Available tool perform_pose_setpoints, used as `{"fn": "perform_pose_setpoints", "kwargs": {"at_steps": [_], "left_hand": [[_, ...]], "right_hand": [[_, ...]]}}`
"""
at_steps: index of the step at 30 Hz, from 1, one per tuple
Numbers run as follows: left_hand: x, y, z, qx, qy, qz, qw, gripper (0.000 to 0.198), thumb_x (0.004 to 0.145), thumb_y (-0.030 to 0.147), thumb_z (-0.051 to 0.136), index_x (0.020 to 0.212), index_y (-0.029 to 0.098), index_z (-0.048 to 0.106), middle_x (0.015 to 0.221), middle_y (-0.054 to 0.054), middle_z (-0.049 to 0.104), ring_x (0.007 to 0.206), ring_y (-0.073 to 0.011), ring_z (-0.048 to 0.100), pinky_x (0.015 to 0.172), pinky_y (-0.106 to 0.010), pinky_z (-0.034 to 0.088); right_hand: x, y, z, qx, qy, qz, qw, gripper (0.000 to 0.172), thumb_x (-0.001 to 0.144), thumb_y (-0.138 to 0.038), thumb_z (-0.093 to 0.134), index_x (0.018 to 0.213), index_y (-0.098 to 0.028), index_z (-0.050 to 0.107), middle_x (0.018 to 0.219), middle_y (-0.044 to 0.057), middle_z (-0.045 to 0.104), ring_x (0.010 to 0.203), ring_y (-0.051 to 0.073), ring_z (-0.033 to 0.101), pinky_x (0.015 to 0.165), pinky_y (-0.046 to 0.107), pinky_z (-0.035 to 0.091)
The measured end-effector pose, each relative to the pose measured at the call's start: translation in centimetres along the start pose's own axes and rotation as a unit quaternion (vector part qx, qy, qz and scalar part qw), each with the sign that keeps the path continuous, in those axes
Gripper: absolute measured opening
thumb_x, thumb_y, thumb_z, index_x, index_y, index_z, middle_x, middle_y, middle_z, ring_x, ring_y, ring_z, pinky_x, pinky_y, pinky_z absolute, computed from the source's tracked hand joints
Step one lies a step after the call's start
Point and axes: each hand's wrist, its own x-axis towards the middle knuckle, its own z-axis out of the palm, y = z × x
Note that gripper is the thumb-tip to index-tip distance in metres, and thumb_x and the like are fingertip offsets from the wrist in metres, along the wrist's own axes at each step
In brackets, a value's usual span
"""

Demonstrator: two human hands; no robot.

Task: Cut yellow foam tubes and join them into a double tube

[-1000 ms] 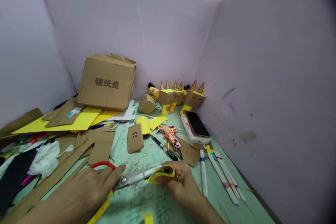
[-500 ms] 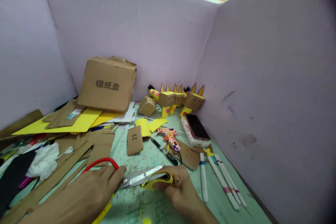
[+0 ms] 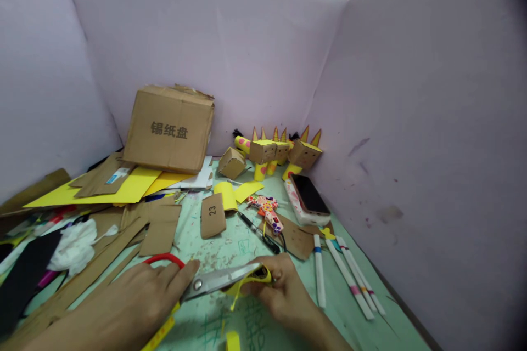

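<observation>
My left hand [image 3: 142,290] is closed around the red-handled scissors [image 3: 220,279], whose blades point right. Pinched in my right hand [image 3: 282,288] is a small curled piece of yellow paper [image 3: 259,276], dark on its inner side. The blades lie across this paper, close to my right fingers. A thin yellow sliver [image 3: 235,300] hangs from its cut edge. Below, a yellow scrap [image 3: 233,341] lies on the green tabletop [image 3: 209,315]. A yellow strip [image 3: 161,334] shows beside my left wrist, partly covered.
Ahead lie a cardboard piece marked 23 [image 3: 213,216], a black pen [image 3: 257,232] and a patterned glue gun [image 3: 267,209]. Markers [image 3: 320,271] and a phone [image 3: 309,194] are at right. Cardboard animals [image 3: 263,151] and a box [image 3: 169,130] stand behind; cardboard scraps [image 3: 161,230] cover the left.
The scissor blades have come closer together on the yellow paper, and a thin sliver now hangs down from it. More of the yellow scrap at the bottom shows. The view has shifted slightly.
</observation>
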Motion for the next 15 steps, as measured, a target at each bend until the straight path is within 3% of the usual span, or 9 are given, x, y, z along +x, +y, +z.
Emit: {"fn": "perform_pose_setpoints", "kwargs": {"at_steps": [3,5,10,15], "left_hand": [[0.5,0.0,-1.1,0.004,-0.083,0.018,0.996,0.067,0.07,-0.004,0.026,0.128,0.019,0.049,0.109,-0.015,0.066,0.09,-0.0296,0.065,0.076,-0.048,0.051],[0.7,0.1,-1.8,-0.01,-0.097,0.015,0.995,0.066,0.069,-0.003,0.028,0.128,0.017,0.05,0.113,-0.016,0.064,0.097,-0.0296,0.063,0.08,-0.047,0.05],[0.3,0.5,-2.6,-0.019,-0.043,-0.005,0.999,0.063,0.07,-0.002,0.027,0.124,0.018,0.054,0.109,-0.014,0.066,0.09,-0.0282,0.066,0.075,-0.043,0.052],[-0.2,0.7,-2.1,-0.007,-0.015,0.005,1.0,0.062,0.068,-0.004,0.03,0.117,0.02,0.06,0.099,-0.013,0.07,0.084,-0.028,0.067,0.071,-0.041,0.052]], "right_hand": [[0.1,-0.1,0.0,0.023,-0.001,0.017,1.0,0.012,0.065,-0.013,0.059,0.063,-0.014,0.071,0.055,-0.002,0.059,0.052,0.011,0.049,0.049,0.019,0.036],[0.2,-0.3,-0.1,0.047,-0.014,0.03,0.998,0.012,0.064,-0.012,0.061,0.067,-0.014,0.073,0.056,-0.002,0.06,0.053,0.012,0.051,0.049,0.019,0.037],[0.2,-1.1,0.0,0.082,-0.058,0.034,0.994,0.014,0.066,-0.014,0.063,0.072,-0.015,0.075,0.059,-0.002,0.065,0.055,0.012,0.054,0.053,0.02,0.041],[0.1,-1.0,-0.1,0.151,-0.122,0.072,0.978,0.017,0.064,-0.027,0.072,0.074,-0.014,0.076,0.059,0.0,0.067,0.054,0.012,0.057,0.055,0.02,0.045]]}}
